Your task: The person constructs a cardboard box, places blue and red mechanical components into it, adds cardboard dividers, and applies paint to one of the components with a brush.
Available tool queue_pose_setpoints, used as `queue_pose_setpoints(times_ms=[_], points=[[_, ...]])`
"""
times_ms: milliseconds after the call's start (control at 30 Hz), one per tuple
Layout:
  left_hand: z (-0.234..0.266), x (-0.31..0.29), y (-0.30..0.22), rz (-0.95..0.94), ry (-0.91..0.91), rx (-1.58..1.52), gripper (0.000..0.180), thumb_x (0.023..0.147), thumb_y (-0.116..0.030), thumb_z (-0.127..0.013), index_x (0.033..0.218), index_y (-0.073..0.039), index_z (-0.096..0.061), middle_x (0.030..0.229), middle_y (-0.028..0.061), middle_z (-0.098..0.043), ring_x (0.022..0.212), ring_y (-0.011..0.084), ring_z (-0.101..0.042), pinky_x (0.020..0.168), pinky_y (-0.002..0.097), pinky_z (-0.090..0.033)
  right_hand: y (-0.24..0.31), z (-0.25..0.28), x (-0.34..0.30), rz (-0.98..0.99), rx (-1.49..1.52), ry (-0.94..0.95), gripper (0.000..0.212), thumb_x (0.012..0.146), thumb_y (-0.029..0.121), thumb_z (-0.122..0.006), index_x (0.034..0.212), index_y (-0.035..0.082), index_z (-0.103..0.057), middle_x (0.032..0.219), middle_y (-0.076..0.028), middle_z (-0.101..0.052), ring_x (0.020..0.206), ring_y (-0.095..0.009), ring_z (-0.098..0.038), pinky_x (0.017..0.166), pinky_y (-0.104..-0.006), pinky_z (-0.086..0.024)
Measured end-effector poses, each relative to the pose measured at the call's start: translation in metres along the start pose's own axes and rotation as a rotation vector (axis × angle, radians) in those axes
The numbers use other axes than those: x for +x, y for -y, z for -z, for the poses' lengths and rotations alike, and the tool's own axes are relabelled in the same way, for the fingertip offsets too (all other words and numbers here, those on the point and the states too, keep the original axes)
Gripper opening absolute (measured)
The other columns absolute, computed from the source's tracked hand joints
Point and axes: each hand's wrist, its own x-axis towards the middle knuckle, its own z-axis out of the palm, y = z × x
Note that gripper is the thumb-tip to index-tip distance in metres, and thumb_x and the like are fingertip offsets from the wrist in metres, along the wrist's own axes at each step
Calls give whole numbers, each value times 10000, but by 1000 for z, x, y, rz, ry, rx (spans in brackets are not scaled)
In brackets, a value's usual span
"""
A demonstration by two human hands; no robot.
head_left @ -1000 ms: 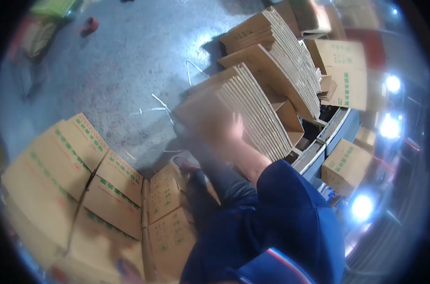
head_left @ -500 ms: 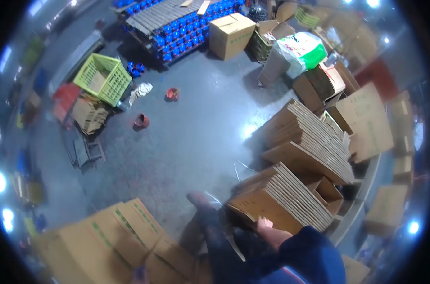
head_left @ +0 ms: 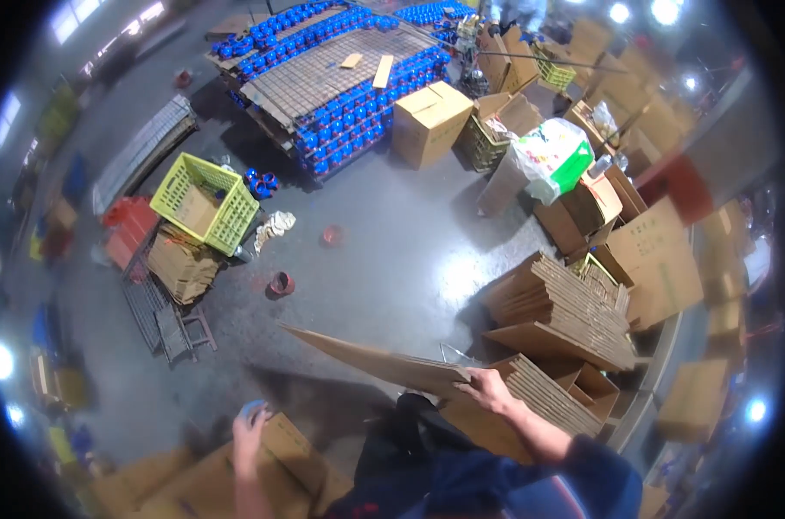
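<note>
My right hand (head_left: 489, 391) grips the edge of a flattened cardboard box (head_left: 379, 362), which is lifted and tilted in front of my legs. Behind and below that hand stands a row of flattened boxes (head_left: 548, 394) leaning together on edge. My left hand (head_left: 249, 426) is raised over more cardboard boxes (head_left: 280, 454) at the lower left. Its fingers curl around something small with a bluish look, too blurred to name.
A second leaning stack of flattened cardboard (head_left: 574, 298) stands at the right. Green crate (head_left: 206, 203), red pots (head_left: 281, 284) and a wire rack (head_left: 159, 311) lie on the left floor. Ahead are a pallet of blue parts (head_left: 340, 130) and a closed carton (head_left: 431, 125).
My right hand has risen from the leaning row and now holds up a flattened box. My left hand has come up into clear view above the lower-left cardboard. The head view has shifted.
</note>
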Motion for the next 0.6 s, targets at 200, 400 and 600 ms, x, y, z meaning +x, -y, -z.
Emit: queue_pose_setpoints(times_ms=[200, 400, 600], points=[[8, 185, -79, -290, -205, 242, 630, 876, -180, -723, 1393, 29, -431, 1348, 173, -548, 1118, 246, -617, 852, 337, -542, 82, 136, 66, 207, 414, -584, 198, 930, 152, -642, 1013, -24, -681, 831, -38, -688, 749, -117, -599, 698, -291, -512], [-32, 263, -285, -248, 215, 243, 449, 763, -193, -829, 1124, 32, -684, 1061, 111, -731, 964, 164, -665, 899, 324, -513, 35, 297, 232, 343, 951, -1155, 454, 1023, 394, -517, 1175, -26, -592, 1091, -102, -650, 995, -182, -600, 882, -328, -492], [-105, 360, -422, -196, 435, 1, 355, 845, -141, -758, 1138, 43, -679, 1006, 55, -722, 907, 106, -637, 823, 291, -515, 3, 322, 481, -149, -116, -950, 442, 998, 294, -523, 1305, -23, -548, 1267, -223, -597, 1188, -296, -565, 1018, -402, -428]])
